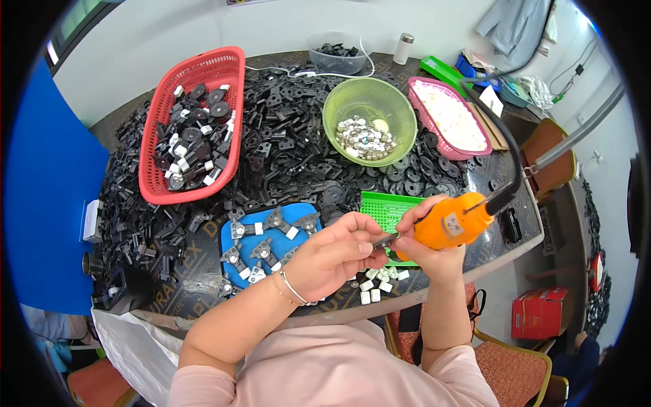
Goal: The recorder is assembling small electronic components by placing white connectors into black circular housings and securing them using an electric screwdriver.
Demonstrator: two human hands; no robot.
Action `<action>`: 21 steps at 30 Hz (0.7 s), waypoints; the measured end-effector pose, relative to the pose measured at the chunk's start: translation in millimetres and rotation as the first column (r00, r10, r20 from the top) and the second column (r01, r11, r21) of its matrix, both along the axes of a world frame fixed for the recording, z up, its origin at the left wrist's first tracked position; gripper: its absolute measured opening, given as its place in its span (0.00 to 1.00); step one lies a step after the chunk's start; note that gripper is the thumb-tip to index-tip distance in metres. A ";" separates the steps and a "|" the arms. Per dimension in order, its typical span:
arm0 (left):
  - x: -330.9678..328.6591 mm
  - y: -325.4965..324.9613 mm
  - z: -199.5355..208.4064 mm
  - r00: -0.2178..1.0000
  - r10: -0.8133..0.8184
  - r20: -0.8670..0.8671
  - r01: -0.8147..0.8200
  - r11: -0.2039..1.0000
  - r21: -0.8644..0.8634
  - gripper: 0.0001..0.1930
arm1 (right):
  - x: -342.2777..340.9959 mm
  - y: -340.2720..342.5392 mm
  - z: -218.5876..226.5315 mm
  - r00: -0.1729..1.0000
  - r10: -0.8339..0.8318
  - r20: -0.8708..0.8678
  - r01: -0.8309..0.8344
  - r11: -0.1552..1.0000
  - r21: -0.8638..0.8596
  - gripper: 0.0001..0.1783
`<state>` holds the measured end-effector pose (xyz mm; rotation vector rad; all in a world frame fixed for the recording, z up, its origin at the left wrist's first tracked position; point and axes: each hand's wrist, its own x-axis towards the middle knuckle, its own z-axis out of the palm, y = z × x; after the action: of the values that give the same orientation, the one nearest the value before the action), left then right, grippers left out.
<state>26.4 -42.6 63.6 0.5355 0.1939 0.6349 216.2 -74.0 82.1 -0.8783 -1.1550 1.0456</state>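
In the head view, we see our left grip (344,243) grasping a small dark part (385,241) between thumb and fingers. The part sits above the near edge of the counter (178,293), right of that edge's middle. Our right grip (428,252) grasps an orange power tool (447,224), its front end turned left toward the part; a thick black cable (508,180) runs from its back. The right fingertips are close to the part, but we cannot tell whether they or the tool touch it.

Partly behind our hands lies a green tray (383,201), and loose white blocks (375,292) rest between it and the counter's near edge. Left of our left hand, a blue tray (298,209) near that same edge carries black assemblies (263,251), several with white ends.

A red basket (148,139) of black wheels and white pieces stands toward the far left corner. A heap of black parts (278,112) spreads across the middle. Toward the far edge we find a green colander (334,112) holding shiny metal pieces, and right of it, a pink basket (468,153) with white contents.
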 end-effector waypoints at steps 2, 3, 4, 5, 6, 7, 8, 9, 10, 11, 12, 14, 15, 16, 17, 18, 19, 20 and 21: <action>-0.3 0.3 1.4 1.000 -0.014 0.010 0.013 1.000 0.024 0.15 | 1.0 1.9 -3.1 0.999 0.043 0.017 -0.044 0.998 0.043 0.28; 0.8 1.3 3.2 1.000 -0.009 -0.008 0.009 0.999 0.034 0.14 | -0.7 2.1 -0.3 0.999 0.047 -0.011 -0.046 0.999 0.026 0.27; 1.4 2.4 5.3 1.000 -0.002 -0.026 0.003 0.999 0.045 0.13 | 1.0 2.7 -1.6 0.999 0.042 -0.007 -0.042 0.999 0.029 0.27; 1.3 4.4 8.6 1.000 -0.006 -0.023 0.007 0.999 0.049 0.13 | 2.8 4.2 -5.0 0.998 0.051 0.029 -0.053 0.995 0.080 0.26; 0.9 7.2 13.8 0.974 0.075 -0.215 -0.029 0.977 0.212 0.12 | 4.3 5.2 -5.8 0.996 0.058 0.064 -0.066 0.989 0.132 0.25; 0.3 9.3 19.3 0.906 0.184 -0.381 -0.031 0.927 0.373 0.11 | -0.3 4.3 -0.9 0.998 0.011 0.067 -0.018 0.995 0.095 0.25; -0.6 10.1 24.8 0.907 0.184 -0.379 -0.030 0.926 0.377 0.11 | -0.5 5.4 -1.1 0.998 0.008 0.068 -0.015 0.995 0.100 0.25; -1.7 10.5 30.2 0.807 0.429 -0.406 -0.082 0.761 0.643 0.10 | -0.1 6.8 -3.4 0.998 0.014 0.069 -0.022 0.994 0.110 0.24; -2.0 11.0 35.7 0.675 0.653 -0.343 -0.073 0.522 0.850 0.09 | -0.3 7.9 -4.3 0.997 0.020 0.069 -0.028 0.992 0.120 0.23; -0.2 11.7 41.4 0.741 0.551 -0.383 -0.076 0.636 0.768 0.11 | -2.9 8.9 -3.2 0.999 0.003 0.049 -0.009 0.993 0.117 0.21; 0.8 12.5 41.8 0.742 0.551 -0.382 -0.076 0.635 0.769 0.11 | -4.9 9.8 -1.2 0.999 0.002 0.049 -0.008 0.993 0.120 0.21; 2.7 15.0 39.5 0.690 0.582 -0.430 -0.055 0.635 0.771 0.13 | -7.8 11.0 2.4 0.994 0.027 0.105 -0.038 0.994 0.104 0.21; 2.3 17.5 37.5 0.689 0.584 -0.430 -0.056 0.633 0.772 0.13 | -9.6 11.5 2.5 0.994 0.047 0.094 -0.058 0.992 0.115 0.22; 1.5 20.9 34.4 0.744 0.512 -0.429 -0.114 0.730 0.674 0.15 | -11.6 12.4 2.4 0.994 0.049 0.093 -0.060 0.991 0.117 0.22; 0.2 23.1 32.3 0.797 0.440 -0.413 -0.160 0.814 0.558 0.16 | -13.8 13.5 2.0 0.996 0.045 0.070 -0.054 0.991 0.119 0.23; -1.3 23.8 30.8 0.798 0.436 -0.415 -0.157 0.816 0.556 0.16 | -15.8 13.6 1.1 0.998 0.037 0.048 -0.042 0.992 0.119 0.24; -3.3 24.5 29.3 0.848 0.386 -0.362 -0.197 0.864 0.463 0.17 | -18.4 14.4 -0.1 0.998 0.034 0.047 -0.039 0.993 0.116 0.24; -5.0 25.3 27.6 0.891 0.341 -0.299 -0.225 0.905 0.361 0.18 | -21.3 15.6 -1.4 0.999 0.035 0.026 -0.038 0.994 0.102 0.24; -6.6 25.7 25.6 0.882 0.350 -0.314 -0.228 0.903 0.365 0.18 | -23.3 15.8 -2.5 0.999 0.040 0.006 -0.041 0.995 0.088 0.24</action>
<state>19.8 -16.9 89.2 0.9547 0.5483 0.8645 192.9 -58.1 79.7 -0.7910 -1.2176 1.0186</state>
